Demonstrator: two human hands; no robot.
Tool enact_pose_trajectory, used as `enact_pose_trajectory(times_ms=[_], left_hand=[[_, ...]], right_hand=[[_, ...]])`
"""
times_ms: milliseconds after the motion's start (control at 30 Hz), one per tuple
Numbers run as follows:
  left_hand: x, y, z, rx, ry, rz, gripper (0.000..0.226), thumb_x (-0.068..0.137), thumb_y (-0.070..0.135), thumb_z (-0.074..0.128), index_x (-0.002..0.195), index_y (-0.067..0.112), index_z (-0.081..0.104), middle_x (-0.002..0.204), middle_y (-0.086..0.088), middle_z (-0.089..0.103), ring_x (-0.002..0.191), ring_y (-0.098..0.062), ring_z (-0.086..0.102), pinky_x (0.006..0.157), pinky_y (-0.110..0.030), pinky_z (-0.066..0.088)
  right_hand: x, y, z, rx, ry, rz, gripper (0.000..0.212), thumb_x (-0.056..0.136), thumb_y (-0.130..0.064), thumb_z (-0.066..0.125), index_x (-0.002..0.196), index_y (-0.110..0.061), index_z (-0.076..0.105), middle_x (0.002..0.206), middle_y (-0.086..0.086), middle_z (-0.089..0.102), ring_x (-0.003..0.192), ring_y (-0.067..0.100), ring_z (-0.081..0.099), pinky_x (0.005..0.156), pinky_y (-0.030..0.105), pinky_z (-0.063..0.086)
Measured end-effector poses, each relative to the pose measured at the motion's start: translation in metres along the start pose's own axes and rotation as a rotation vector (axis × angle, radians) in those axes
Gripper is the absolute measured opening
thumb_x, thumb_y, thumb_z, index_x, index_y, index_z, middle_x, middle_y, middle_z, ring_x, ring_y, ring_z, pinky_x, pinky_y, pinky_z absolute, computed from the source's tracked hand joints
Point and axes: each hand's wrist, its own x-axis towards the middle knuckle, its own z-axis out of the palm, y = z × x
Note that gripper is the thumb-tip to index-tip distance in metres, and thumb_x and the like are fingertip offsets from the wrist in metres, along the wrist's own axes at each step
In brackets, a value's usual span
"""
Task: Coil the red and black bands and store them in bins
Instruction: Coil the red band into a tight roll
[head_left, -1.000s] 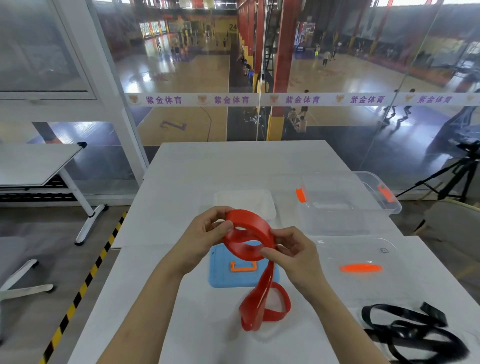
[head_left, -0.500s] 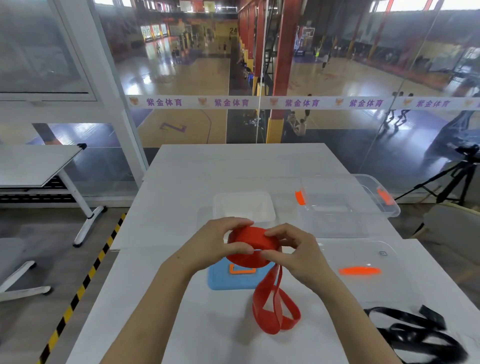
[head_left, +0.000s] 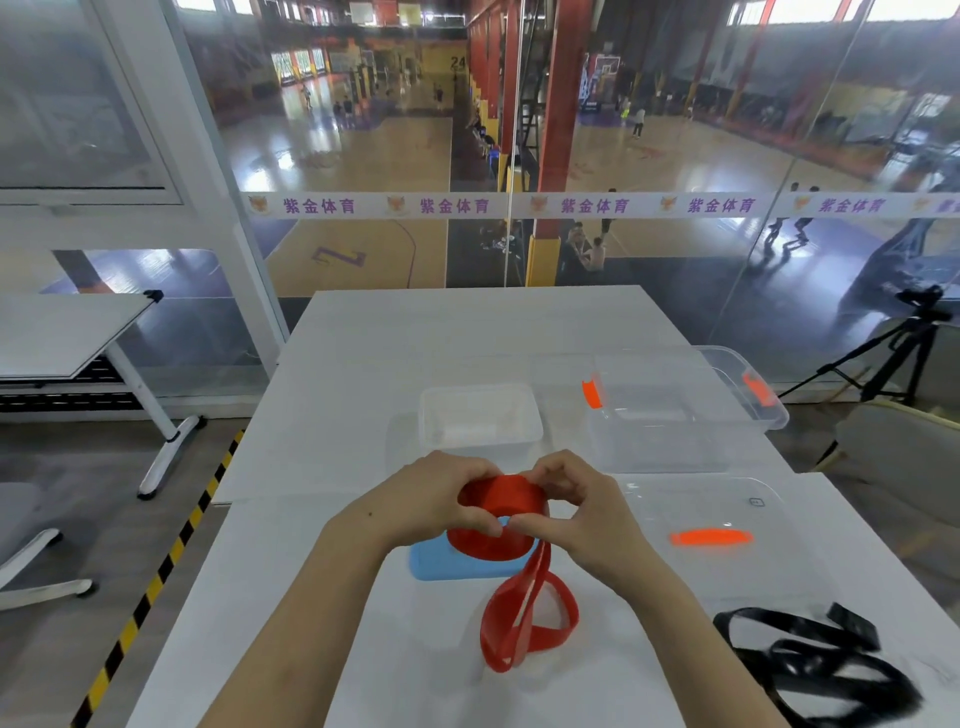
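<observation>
Gripping the coiled part of the red band (head_left: 498, 519) just above the blue lid (head_left: 441, 564), with left hand (head_left: 431, 499) and right hand (head_left: 587, 512) both curled round it, thumb tips nearly meeting in front. Trailing an uncoiled loop down to the table at the lid's near right corner. Lying loose well right of the lid, the black band (head_left: 810, 662). Standing beyond the lid, a small white bin (head_left: 431, 410) and, further right, a large clear bin (head_left: 774, 415).

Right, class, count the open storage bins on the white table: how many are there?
2. A small white bin sits centrally; a larger clear bin with orange latches stands just right of it. The blue lid and clear lid lying nearer are not counted.
</observation>
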Motion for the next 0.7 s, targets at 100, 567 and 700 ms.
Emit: enact_pose_trajectory(times_ms=[100, 567, 700], left_hand=[[-0.002, 0.002, 0.002, 0.030, 0.037, 0.033, 0.030, 0.084, 0.051, 0.076, 0.110, 0.037, 0.067, 0.102, 0.015, 0.071, 0.096, -0.010, 0.068, 0.092, -0.040, 0.060], [-0.022, 0.001, -0.009, -0.709, 0.309, 0.078, 0.033, 0.080, 0.039, 0.082, 0.112, 0.036, 0.076, 0.112, 0.000, 0.079, 0.109, -0.019, 0.074, 0.099, -0.040, 0.059], [-0.023, -0.007, -0.007, -0.709, 0.199, 0.029, 0.036, 0.094, 0.021, 0.076, 0.128, 0.027, 0.067, 0.122, 0.001, 0.075, 0.116, -0.022, 0.071, 0.102, -0.049, 0.058]], right_hand=[[0.000, 0.000, 0.001, -0.026, -0.006, -0.021, 0.032, 0.077, -0.025, 0.094, 0.093, -0.028, 0.067, 0.098, -0.008, 0.077, 0.100, 0.013, 0.074, 0.094, 0.031, 0.061], [-0.006, 0.008, 0.012, 0.309, 0.257, 0.010, 0.036, 0.074, 0.000, 0.091, 0.100, -0.022, 0.077, 0.099, 0.002, 0.081, 0.097, 0.025, 0.078, 0.093, 0.041, 0.063], [-0.005, 0.002, 0.013, 0.322, 0.319, -0.021, 0.033, 0.074, 0.006, 0.089, 0.094, -0.018, 0.078, 0.098, -0.003, 0.081, 0.097, 0.020, 0.078, 0.091, 0.036, 0.064]])
